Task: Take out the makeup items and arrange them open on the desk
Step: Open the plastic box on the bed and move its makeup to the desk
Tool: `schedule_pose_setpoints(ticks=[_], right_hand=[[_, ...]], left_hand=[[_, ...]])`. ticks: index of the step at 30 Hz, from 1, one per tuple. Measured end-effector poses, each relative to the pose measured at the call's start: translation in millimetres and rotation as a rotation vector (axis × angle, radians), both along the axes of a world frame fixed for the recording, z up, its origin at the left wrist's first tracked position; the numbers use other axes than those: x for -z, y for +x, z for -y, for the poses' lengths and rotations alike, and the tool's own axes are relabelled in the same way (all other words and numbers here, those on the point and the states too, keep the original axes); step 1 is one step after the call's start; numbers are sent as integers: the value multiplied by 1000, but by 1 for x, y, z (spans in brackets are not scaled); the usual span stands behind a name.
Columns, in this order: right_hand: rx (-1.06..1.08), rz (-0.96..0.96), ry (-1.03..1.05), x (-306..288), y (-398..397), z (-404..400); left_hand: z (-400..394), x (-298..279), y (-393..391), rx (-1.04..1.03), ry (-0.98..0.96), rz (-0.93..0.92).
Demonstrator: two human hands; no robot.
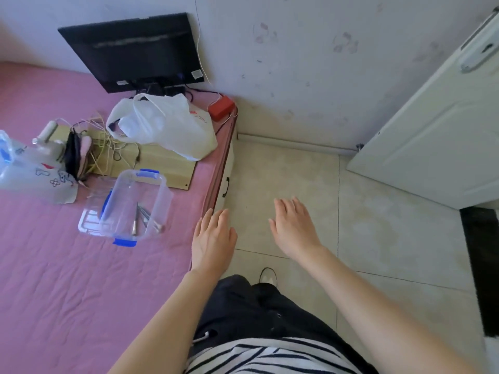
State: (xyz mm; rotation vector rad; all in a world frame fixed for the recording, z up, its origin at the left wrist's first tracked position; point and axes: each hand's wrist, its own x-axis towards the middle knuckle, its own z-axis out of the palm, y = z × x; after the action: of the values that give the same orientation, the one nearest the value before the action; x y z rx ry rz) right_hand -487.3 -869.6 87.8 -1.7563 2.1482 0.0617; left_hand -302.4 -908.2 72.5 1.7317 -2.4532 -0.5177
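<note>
A clear plastic box with blue clips (135, 203) stands on the pink cloth of the desk (67, 279). Inside it lie a few slim makeup items (140, 220), metal-tipped sticks. The box's clear lid (91, 217) lies tucked under its left side. My left hand (213, 241) hovers flat over the desk's right edge, fingers straight, holding nothing. To its right, over the floor, my right hand (294, 228) is spread and empty. Both hands are to the right of the box and apart from it.
A dark monitor (132, 52) leans on the wall. In front of it sit a white plastic bag (162, 125), a red box (221, 108), a wooden board with tangled cords (151, 160) and clear bags (29, 171). A tiled floor (378, 238) and a white door (432, 147) lie to the right.
</note>
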Motion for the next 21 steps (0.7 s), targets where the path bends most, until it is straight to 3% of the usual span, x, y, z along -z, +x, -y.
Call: schedule_pose_setpoints(ticks=[10,21], right_hand=[[-182,51,-14,4,-25,121],[-485,-17,38,14,14,271]], left_hand=[[93,-6,-19,-150,5,24],[200,28,9,-298,103,22]])
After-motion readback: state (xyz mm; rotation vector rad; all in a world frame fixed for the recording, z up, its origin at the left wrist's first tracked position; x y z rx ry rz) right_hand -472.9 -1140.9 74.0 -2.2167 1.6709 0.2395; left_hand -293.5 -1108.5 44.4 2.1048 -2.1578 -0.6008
